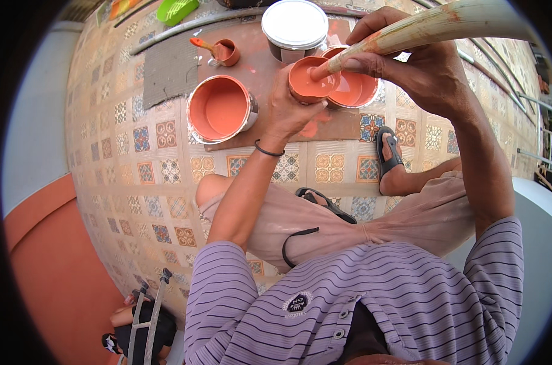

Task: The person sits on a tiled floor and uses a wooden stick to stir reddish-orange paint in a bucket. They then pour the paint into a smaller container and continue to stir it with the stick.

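Here, left fingers [308, 112] around cup [306, 97] of orange paint [301, 78], right fingers [373, 66] around pale pole [431, 28]

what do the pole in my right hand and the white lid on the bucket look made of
Pole: possibly bamboo or plastic; pale, fairly smooth and paint-smeared, so the look leaves it open. White lid: probably plastic, given its smooth, even white surface and round rim.

Held pole [409, 36], paint cup [309, 96], open bucket [206, 100]

Pole [431, 29] blocking cup [306, 95], gap beside lidded bucket [295, 24]
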`<state>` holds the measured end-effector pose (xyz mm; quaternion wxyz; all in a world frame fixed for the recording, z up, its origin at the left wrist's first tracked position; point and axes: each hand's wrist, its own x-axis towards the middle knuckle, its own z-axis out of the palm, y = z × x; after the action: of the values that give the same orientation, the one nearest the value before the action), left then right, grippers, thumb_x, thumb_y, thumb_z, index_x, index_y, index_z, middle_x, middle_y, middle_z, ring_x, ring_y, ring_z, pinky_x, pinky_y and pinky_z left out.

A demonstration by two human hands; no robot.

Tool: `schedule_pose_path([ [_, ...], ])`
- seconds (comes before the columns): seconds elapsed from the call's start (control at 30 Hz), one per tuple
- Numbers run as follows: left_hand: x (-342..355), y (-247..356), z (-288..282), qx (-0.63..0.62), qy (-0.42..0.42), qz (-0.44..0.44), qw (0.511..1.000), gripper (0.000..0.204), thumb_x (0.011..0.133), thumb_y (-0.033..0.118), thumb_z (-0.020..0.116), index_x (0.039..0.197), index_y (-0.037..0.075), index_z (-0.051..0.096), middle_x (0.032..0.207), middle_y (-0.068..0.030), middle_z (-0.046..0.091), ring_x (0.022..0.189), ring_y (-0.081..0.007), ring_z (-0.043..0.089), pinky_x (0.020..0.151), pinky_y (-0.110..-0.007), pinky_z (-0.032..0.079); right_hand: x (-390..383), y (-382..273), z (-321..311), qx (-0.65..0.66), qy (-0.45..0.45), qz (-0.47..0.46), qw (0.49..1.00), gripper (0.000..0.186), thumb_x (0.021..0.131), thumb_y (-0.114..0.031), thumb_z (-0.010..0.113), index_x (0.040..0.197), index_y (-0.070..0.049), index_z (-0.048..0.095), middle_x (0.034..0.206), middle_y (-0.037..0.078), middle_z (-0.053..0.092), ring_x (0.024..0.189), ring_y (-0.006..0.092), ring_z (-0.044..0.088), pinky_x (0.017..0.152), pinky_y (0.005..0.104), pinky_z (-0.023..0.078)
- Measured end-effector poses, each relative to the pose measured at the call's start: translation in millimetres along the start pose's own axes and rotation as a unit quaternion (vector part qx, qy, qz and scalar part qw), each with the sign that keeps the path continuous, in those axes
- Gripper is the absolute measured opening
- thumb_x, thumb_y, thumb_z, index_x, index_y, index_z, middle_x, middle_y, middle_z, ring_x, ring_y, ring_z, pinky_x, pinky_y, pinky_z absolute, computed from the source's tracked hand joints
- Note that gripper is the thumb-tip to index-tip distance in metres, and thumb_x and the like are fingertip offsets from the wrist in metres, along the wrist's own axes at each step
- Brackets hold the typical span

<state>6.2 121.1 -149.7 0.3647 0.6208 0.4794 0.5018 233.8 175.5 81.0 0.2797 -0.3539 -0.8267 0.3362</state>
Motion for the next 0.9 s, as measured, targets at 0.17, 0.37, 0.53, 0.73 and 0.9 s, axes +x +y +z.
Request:
schedule_pose_path([
  [0.17, 7.3, -0.7, 22.8, 0.032, 0.000, 0.011, 0.999, 0.090, 0.077, 0.013, 0.101, 0.155, 0.005, 0.057, 0.140, -0.0137, 0.072, 0.127, -0.0248, 0.074, 0.107, -0.041, 0.064, -13.3, 18.9, -1.7, -0.005, 0.038, -0.034, 0.999, 0.024, 0.097, -0.016, 0.091, 0.115, -0.002, 0.083, 0.116, 0.005, 0.078, 0.105, 0.0176, 0.077, 0.091, 0.0341, 0.063],
  [0.37, 0.4, -17.1, 46.6, 0.009, -0.003, -0.032, 0.999, 0.091, 0.077, 0.014, 0.101, 0.156, 0.003, 0.055, 0.143, -0.0138, 0.070, 0.128, -0.0253, 0.074, 0.107, -0.040, 0.064, -25.9, 50.3, 1.9, 0.044, 0.010, -0.058, 0.997, 0.021, 0.101, -0.015, 0.089, 0.115, -0.002, 0.082, 0.115, 0.003, 0.077, 0.107, 0.0181, 0.077, 0.092, 0.0362, 0.064],
  [0.53, -0.1, -13.1, 51.2, 0.008, -0.005, -0.028, 1.000, 0.093, 0.077, 0.017, 0.102, 0.156, 0.003, 0.054, 0.142, -0.0147, 0.071, 0.129, -0.0258, 0.074, 0.107, -0.041, 0.064, -30.3, 69.9, -10.3, 0.075, 0.024, -0.021, 0.997, 0.021, 0.105, -0.015, 0.085, 0.116, 0.001, 0.078, 0.113, 0.007, 0.077, 0.100, 0.0177, 0.080, 0.086, 0.0337, 0.068],
  [0.73, 1.5, -2.1, 51.3, 0.104, -0.005, -0.013, 0.994, 0.094, 0.077, 0.024, 0.103, 0.155, 0.002, 0.054, 0.139, -0.0159, 0.074, 0.126, -0.0280, 0.076, 0.105, -0.043, 0.065, -23.7, 84.6, -11.8, 0.155, 0.006, -0.012, 0.988, 0.025, 0.106, -0.011, 0.084, 0.124, 0.002, 0.073, 0.105, 0.008, 0.079, 0.094, 0.0166, 0.082, 0.085, 0.0326, 0.068],
  [0.9, -1.2, 1.9, 50.7, 0.038, -0.034, -0.088, 0.995, 0.092, 0.079, 0.012, 0.100, 0.157, 0.007, 0.052, 0.147, -0.0168, 0.067, 0.136, -0.0306, 0.070, 0.113, -0.045, 0.061, -14.8, 87.5, -1.2, 0.258, 0.009, -0.070, 0.964, 0.025, 0.105, -0.009, 0.084, 0.122, 0.003, 0.071, 0.106, 0.009, 0.079, 0.100, 0.0176, 0.082, 0.086, 0.0336, 0.068],
])
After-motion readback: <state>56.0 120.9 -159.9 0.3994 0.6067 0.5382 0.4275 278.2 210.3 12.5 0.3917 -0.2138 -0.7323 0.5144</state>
